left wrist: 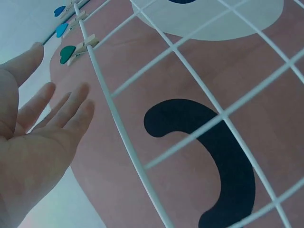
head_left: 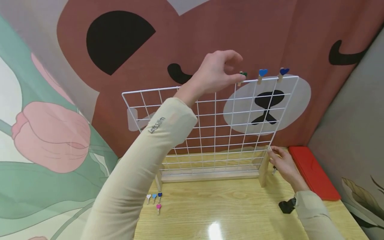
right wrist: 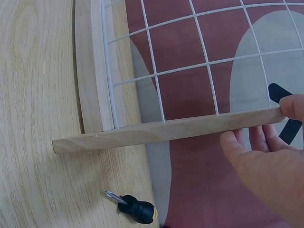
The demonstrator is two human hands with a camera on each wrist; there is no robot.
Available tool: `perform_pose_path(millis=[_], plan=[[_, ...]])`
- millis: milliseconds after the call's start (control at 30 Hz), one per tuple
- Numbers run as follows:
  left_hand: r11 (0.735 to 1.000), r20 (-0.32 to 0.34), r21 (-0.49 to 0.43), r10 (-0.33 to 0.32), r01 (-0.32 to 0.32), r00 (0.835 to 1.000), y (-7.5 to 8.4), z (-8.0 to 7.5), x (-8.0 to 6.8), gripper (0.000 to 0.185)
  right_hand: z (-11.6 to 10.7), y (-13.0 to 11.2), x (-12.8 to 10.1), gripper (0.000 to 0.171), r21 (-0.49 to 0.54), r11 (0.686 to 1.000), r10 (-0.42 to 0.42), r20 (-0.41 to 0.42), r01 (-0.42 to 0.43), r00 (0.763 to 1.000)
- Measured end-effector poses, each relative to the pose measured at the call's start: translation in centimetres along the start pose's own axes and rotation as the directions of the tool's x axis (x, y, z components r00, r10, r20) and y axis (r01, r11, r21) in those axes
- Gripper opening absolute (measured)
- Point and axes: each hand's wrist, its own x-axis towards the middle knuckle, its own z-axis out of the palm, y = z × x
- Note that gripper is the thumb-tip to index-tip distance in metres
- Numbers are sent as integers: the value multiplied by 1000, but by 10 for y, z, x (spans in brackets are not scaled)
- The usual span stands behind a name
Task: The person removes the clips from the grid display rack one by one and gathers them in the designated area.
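Note:
A white wire grid [head_left: 150,90] stands upright in a wooden base [head_left: 210,176]. Three heart clothespins are clipped along its top wire at the right: green [left wrist: 68,54], light blue [head_left: 263,72] and dark blue [head_left: 284,71]. My left hand [head_left: 216,71] is raised beside the green one, fingers spread and loosely bent; the left wrist view shows a gap between them and that clothespin. Lower down, my right hand [head_left: 285,165] pinches the upper end of the base's right wooden post [right wrist: 166,130], thumb on one side and fingers on the other.
On the table at the left lie several loose heart clothespins: white [head_left: 148,197], light blue [head_left: 154,196], dark blue [head_left: 160,195] and pink [head_left: 158,207]. A stubby black screwdriver [right wrist: 137,209] lies by the right post. Farther right is a flat red case [head_left: 315,173]. A printed curtain [head_left: 210,33] hangs behind the grid.

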Motion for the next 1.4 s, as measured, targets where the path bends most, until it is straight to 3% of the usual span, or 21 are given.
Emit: perform_pose_path(millis=[300, 533, 667, 833, 967, 1233, 1400], plan=[[988, 94, 155, 3, -18, 996, 13, 11, 16, 61, -2, 0, 0, 57, 1, 1000, -11, 0, 11, 1000], [974, 134, 222, 18, -47, 991, 20, 18, 23, 54, -1, 0, 0, 57, -1, 1000, -3, 7, 3, 1000], [972, 92, 232, 17, -38, 996, 18, 17, 20, 37, 0, -2, 0, 57, -9, 1000, 3, 18, -3, 1000], [984, 34, 174, -39, 32, 999, 15, 15, 16, 25, 0, -3, 0, 59, -21, 1000, 9, 23, -8, 1000], [988, -6, 146, -42, 42, 999, 13, 15, 15, 17, -1, -3, 0, 60, -35, 999, 13, 27, -12, 1000], [993, -28, 106, -54, 57, 998, 13, 18, 14, 15, -1, -1, 0, 60, -26, 1000, 7, 27, -6, 1000], [992, -84, 96, -79, 87, 993, 13, 22, 11, 17, 0, -2, 0, 60, -23, 1000, -1, 16, 2, 1000]])
